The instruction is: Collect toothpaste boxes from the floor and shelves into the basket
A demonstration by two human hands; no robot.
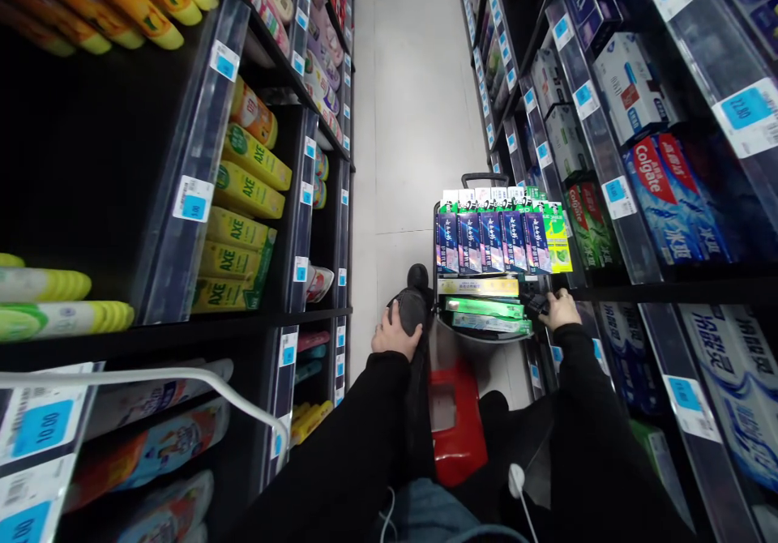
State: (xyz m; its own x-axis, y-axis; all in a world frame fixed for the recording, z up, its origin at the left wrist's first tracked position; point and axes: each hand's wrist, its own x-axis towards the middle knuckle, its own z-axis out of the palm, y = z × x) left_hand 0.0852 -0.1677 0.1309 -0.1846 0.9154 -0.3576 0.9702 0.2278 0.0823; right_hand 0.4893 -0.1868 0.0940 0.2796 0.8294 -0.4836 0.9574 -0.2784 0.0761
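Note:
My left hand point(398, 334) lies with its fingers spread on a dark rounded shape, which looks like my knee in black trousers. To the right, my right hand point(562, 309) has its fingers closed on a small black object point(535, 303) beside the basket; its exact kind is unclear. Between the hands stands a dark basket point(480, 335) full of boxes. Dark blue toothpaste boxes point(489, 241) stand in a row in it, with a green-yellow box point(557, 237) at their right end. Nearer me, a yellow box point(477, 287) and green boxes point(486, 308) lie flat.
Shelves with price tags line both sides of a narrow aisle point(407, 121). Yellow AXE boxes point(252, 190) fill part of the left shelf; Colgate boxes point(672, 194) stand on the right. A red plastic item point(459, 429) sits below the basket. A white cable point(182, 377) crosses lower left.

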